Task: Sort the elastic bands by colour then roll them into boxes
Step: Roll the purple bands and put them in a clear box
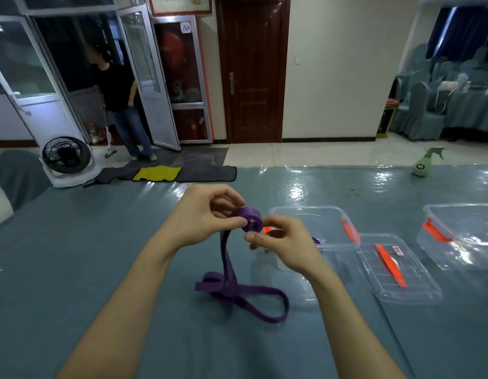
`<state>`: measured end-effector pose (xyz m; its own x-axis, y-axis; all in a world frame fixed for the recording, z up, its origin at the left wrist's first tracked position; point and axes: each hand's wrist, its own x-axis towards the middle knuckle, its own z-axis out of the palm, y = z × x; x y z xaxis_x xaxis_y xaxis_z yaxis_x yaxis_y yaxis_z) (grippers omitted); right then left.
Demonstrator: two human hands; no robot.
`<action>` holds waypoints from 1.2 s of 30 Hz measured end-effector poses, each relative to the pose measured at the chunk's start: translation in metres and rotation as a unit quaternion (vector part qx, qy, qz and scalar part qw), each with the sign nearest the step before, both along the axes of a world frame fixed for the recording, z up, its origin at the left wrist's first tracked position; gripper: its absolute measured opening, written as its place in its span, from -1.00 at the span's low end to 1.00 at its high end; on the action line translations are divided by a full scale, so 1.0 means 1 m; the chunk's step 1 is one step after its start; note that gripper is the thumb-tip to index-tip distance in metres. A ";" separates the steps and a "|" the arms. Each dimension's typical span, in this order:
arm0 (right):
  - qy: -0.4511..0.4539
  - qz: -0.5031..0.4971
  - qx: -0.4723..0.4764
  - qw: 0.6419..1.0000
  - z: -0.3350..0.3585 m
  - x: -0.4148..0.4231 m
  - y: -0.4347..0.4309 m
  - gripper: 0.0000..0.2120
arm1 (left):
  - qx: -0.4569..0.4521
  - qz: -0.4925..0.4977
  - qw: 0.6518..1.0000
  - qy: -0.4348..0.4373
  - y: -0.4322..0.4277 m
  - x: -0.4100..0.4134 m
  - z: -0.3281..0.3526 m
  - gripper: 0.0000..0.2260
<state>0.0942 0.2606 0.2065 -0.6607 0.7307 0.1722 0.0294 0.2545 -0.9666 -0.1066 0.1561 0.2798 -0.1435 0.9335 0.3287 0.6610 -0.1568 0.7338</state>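
A purple elastic band hangs from my hands down to the table, where its loose end lies in loops. Its upper end is wound into a small roll held above the table. My left hand pinches the roll from the left with thumb and fingers. My right hand pinches it from the right and below. A clear plastic box with orange clasps stands just behind my right hand, and a bit of purple shows inside it.
A clear lid with an orange clasp lies right of the box. A second clear box stands at the far right. A green spray bottle stands at the table's far edge. A person stands by the doorway beyond a floor fan.
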 end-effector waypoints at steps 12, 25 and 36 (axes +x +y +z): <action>-0.047 -0.006 0.108 0.993 -0.002 0.013 -0.007 -0.77 | -0.031 -0.023 0.999 0.011 -0.010 0.015 -0.024 -0.60; 0.142 0.056 -0.149 0.977 -0.044 0.008 -0.009 -0.61 | 0.032 0.060 0.959 -0.275 -0.021 0.034 -0.098 -0.53; -0.194 0.022 0.237 0.952 -0.042 0.017 -0.014 -0.76 | -0.093 0.078 0.993 0.002 -0.028 0.037 -0.097 -0.53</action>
